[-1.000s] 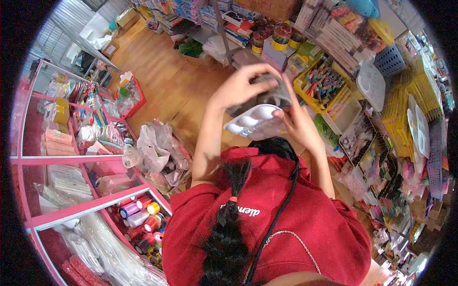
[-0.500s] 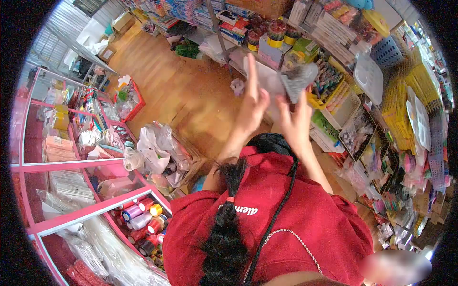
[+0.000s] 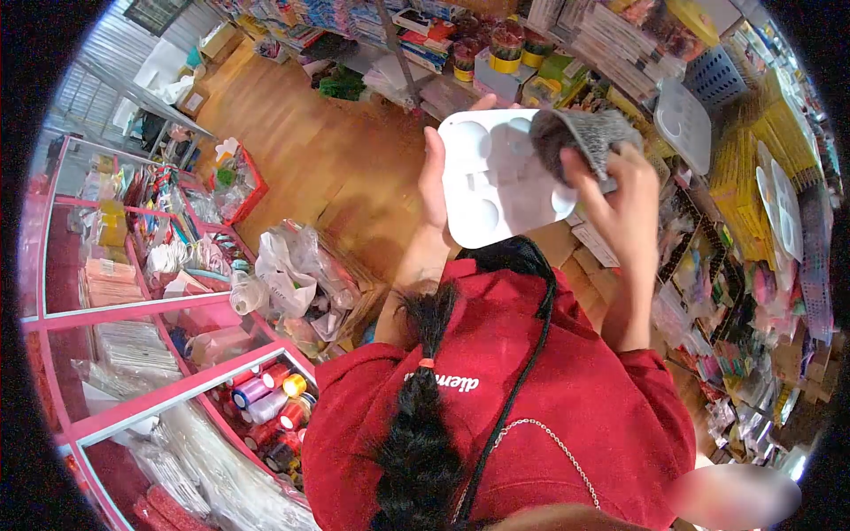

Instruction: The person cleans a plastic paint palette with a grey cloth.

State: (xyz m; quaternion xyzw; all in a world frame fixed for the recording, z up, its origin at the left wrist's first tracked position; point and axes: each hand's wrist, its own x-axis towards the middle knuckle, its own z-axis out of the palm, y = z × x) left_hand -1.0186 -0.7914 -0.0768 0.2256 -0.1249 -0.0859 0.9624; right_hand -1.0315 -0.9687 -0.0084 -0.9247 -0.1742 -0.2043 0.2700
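A white plastic paint palette with round wells is held up in front of my chest, its welled face turned toward me. My left hand grips its left edge, thumb along the side and fingertips showing over the far edge. Bunched in my right hand is a grey cloth, pressed against the palette's upper right part. Cloth and fingers hide the wells there.
Pink-framed glass cases with packets and thread spools stand at left. A box of plastic bags sits on the wooden floor. Crowded shelves run along the right, where another palette hangs near a blue basket.
The palette has turned from a steep tilt to show its welled face. My right hand and the cloth have moved right; my left hand has shifted slightly left and down.
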